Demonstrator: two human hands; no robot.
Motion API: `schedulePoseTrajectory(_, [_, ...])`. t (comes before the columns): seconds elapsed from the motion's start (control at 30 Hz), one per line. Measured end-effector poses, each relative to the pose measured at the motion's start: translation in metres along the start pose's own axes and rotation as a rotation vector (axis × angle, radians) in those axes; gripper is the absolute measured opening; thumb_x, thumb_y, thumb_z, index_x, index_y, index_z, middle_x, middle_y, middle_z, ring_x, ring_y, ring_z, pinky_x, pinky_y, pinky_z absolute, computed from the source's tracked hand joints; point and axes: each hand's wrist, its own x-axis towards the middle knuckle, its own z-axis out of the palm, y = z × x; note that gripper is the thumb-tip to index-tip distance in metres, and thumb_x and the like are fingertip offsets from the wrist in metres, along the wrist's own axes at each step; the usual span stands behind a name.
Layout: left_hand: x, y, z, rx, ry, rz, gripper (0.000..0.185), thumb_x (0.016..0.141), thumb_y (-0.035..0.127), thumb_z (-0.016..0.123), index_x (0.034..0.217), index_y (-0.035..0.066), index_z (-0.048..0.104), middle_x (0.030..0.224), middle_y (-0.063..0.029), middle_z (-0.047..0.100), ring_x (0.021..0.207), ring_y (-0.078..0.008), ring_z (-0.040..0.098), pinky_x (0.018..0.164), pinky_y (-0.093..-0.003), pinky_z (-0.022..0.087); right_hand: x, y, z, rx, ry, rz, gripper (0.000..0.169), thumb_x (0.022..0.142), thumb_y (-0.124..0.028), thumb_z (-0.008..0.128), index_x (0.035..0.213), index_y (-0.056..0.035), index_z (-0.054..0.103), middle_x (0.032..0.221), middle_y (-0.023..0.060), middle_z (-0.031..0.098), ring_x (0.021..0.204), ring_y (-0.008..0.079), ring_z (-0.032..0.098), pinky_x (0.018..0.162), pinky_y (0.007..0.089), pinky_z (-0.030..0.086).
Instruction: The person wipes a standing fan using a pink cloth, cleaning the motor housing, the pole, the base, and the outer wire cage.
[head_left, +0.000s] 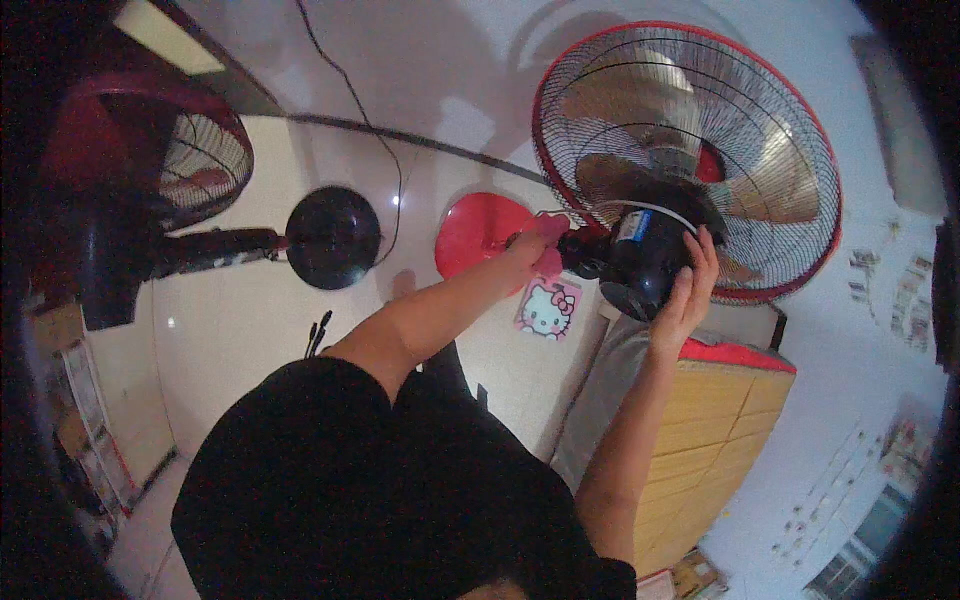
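Observation:
A pedestal fan with a red-rimmed wire guard (836, 172), translucent blades and a red round base (476, 232) stands before me. My left hand (536, 251) holds a pink cloth (553, 251) against the fan's stand, just below the head. Against the rear of the black motor housing (645, 262), my right hand (690, 289) is curved with its fingers around the side. A pale cable or strip crosses the housing, which bears a blue and white label (634, 225). The palm side of my left hand is hidden.
Another fan with a dark red guard (244, 150) and black round base (334, 238) stands left. A cable (345, 79) trails across the floor. A cartoon cat picture (547, 309) lies near the red base. A yellow quilted padded piece (712, 420) is at right, beside grey fabric.

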Motion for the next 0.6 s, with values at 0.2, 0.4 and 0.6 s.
schedulePoseTrajectory(0.2, [-0.104, 0.029, 0.061, -0.072, -0.046, -0.271, 0.029, 0.092, 0.022, 0.051, 0.12, 0.013, 0.053, 0.108, 0.0005, 0.058, 0.097, -0.0166, 0.056, 0.082, -0.0353, 0.048, -0.035, -0.016, -0.037, 0.039, 0.382, 0.271, 0.035, 0.095, -0.015, 0.045, 0.125, 0.0024, 0.048, 0.129, 0.0169, 0.05, 0.12, 0.0252, 0.046, 0.103, 0.0359, 0.033])
schedulePoseTrajectory(0.4, [-0.14, 0.003, 0.077, 0.487, 0.194, -0.374, 0.034, 0.094, 0.026, 0.048, 0.125, 0.011, 0.05, 0.111, -0.0032, 0.059, 0.099, -0.0185, 0.058, 0.083, -0.0368, 0.049, -0.183, 0.004, -0.005, 0.639, 0.145, 1.082, 0.05, 0.091, -0.047, 0.048, 0.121, -0.0062, 0.053, 0.107, 0.01, 0.061, 0.099, 0.0207, 0.058, 0.082, 0.0338, 0.047])
schedulePoseTrajectory(0.6, [-0.173, -0.033, 0.135, 2.152, -0.819, -0.153, 0.034, 0.09, 0.032, 0.053, 0.11, 0.005, 0.058, 0.101, -0.0177, 0.062, 0.09, -0.0327, 0.062, 0.073, -0.0421, 0.049, -0.273, -0.027, 0.08, 1.835, 0.326, 1.131, 0.063, 0.089, -0.054, 0.045, 0.136, -0.0121, 0.037, 0.134, 0.0116, 0.045, 0.121, 0.0279, 0.047, 0.1, 0.0471, 0.04])
